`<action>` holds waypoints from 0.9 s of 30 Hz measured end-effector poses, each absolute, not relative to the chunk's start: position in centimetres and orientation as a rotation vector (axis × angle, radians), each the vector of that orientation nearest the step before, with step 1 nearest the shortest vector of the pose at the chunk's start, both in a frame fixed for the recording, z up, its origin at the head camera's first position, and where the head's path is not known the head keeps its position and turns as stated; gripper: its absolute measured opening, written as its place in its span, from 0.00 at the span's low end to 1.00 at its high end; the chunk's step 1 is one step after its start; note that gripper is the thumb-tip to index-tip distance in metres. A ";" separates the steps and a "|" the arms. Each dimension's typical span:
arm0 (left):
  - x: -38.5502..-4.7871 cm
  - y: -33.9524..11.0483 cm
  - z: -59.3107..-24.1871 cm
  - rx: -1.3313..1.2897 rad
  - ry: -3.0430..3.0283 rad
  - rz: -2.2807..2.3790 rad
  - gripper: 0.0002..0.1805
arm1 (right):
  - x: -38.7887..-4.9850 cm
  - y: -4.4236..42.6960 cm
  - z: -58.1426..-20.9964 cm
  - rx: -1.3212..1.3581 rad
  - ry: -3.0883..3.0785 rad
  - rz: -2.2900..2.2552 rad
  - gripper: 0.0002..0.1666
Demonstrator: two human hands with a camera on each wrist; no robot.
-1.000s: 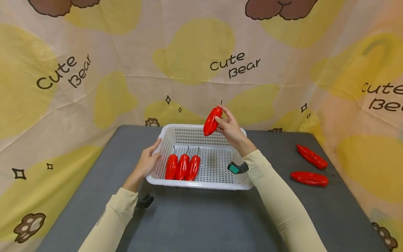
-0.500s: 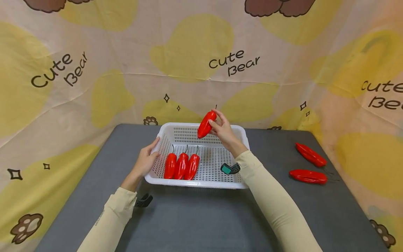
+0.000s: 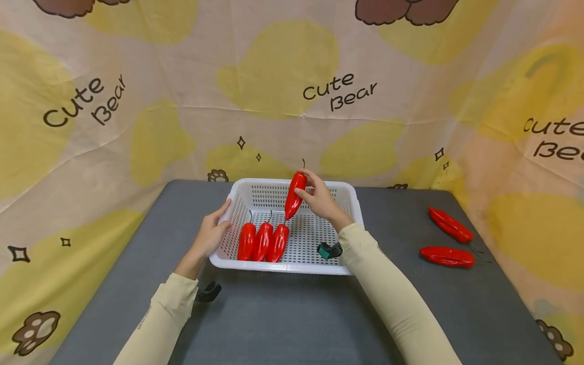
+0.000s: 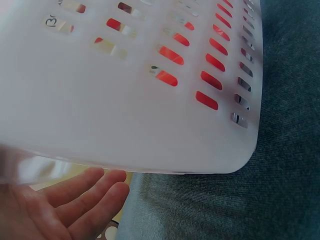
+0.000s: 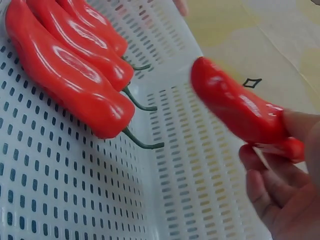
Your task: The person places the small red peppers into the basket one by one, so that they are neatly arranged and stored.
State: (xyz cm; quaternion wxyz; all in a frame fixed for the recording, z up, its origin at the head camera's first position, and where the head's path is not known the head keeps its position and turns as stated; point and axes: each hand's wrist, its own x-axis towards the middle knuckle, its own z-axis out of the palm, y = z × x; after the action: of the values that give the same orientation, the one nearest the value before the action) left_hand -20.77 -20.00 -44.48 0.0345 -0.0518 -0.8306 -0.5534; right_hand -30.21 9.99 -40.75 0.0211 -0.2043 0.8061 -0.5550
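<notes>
A glossy red chili pepper (image 3: 295, 196) hangs tip-down over the white basket (image 3: 296, 269), its stem pointing up. My right hand (image 3: 321, 200) pinches it near the stem end between thumb and fingers, as the right wrist view also shows. Inside the basket, three more red peppers (image 5: 75, 80) lie side by side at the left, green stems toward the far wall. My left hand (image 3: 212, 233) holds the basket's left rim, thumb on the rim. In the left wrist view its fingers (image 4: 102, 205) stretch out below the rim, outside the basket.
Two red peppers, an upper one (image 3: 450, 224) and a lower one (image 3: 447, 257), lie on the dark grey table (image 3: 292, 319) right of the basket. A printed cloth backdrop (image 3: 269, 76) stands behind the table and along its sides.
My right hand has moved left and down with the pepper, which now hangs lower and more upright over the basket. My left hand stays at the rim.
</notes>
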 end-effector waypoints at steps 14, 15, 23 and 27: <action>-21.1 -20.1 -45.1 -0.178 -2.553 -1.681 0.36 | -29.7 10.3 -40.9 -0.695 2.537 -1.236 0.31; -21.2 -20.1 -45.1 -0.178 -2.550 -1.682 0.36 | -29.7 10.4 -40.8 -0.694 2.533 -1.205 0.31; -21.1 -20.1 -45.1 -0.172 -2.547 -1.698 0.36 | -29.6 10.3 -41.1 -0.717 2.528 -1.006 0.29; -21.0 -20.0 -44.9 -0.172 -2.549 -1.687 0.36 | -29.5 10.2 -41.2 -0.711 2.519 -0.949 0.28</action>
State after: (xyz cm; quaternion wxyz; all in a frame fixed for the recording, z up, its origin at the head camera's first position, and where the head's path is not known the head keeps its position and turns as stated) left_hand -20.99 -20.05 -44.91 0.0400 -0.0562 -0.8318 -0.5507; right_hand -29.53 10.16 -41.17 0.1780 -0.2512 0.8903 -0.3354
